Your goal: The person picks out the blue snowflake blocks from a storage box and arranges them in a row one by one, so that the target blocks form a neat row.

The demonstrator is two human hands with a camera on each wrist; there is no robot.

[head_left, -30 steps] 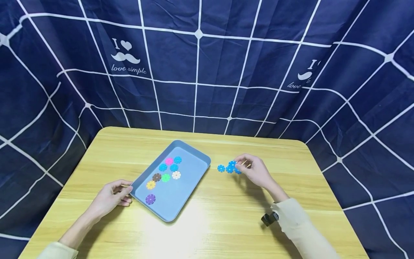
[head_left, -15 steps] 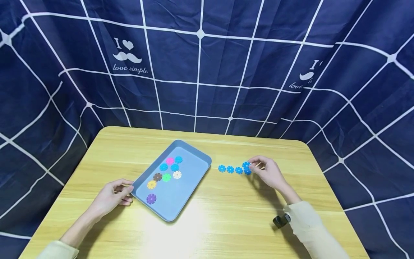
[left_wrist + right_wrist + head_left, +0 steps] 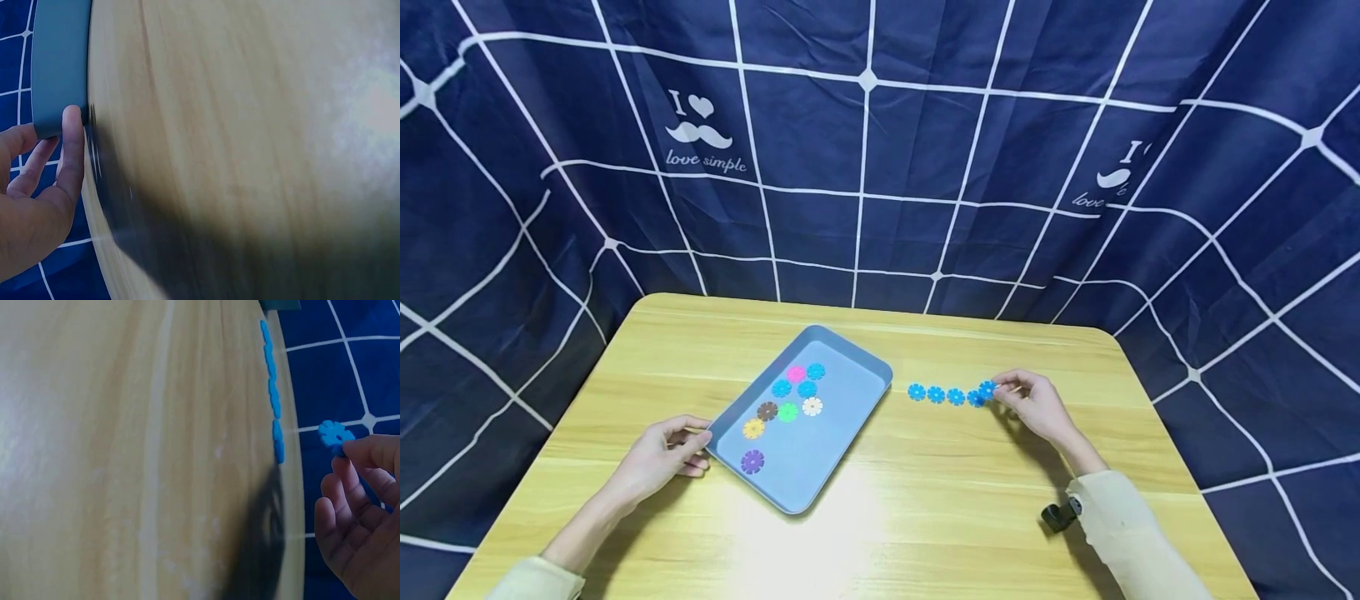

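Note:
My left hand [image 3: 658, 454] grips the near-left corner of a grey-blue tray [image 3: 842, 458], thumb at the rim; the left wrist view shows the tray wall [image 3: 61, 62] between thumb and fingers. Inside lie several flower-shaped plastic discs, including a purple disc [image 3: 752, 462], a pink disc [image 3: 796, 374] and a white disc [image 3: 812, 407]. Right of the tray, several blue discs form a row, with one blue disc [image 3: 955, 397] in the middle. Over the row's right end, my right hand [image 3: 1037, 406] pinches another blue disc [image 3: 333, 435] between thumb and fingertip, raised off the table.
The wooden table [image 3: 925, 517] carries the tray and the row. A dark blue curtain [image 3: 805, 217] with white grid lines encloses its back and sides. A black device [image 3: 1060, 517] is attached at my right sleeve.
My right hand has moved right along the row with the pinched blue disc, then slightly lower, uncovering more of the row. My left hand and the tray stay in place.

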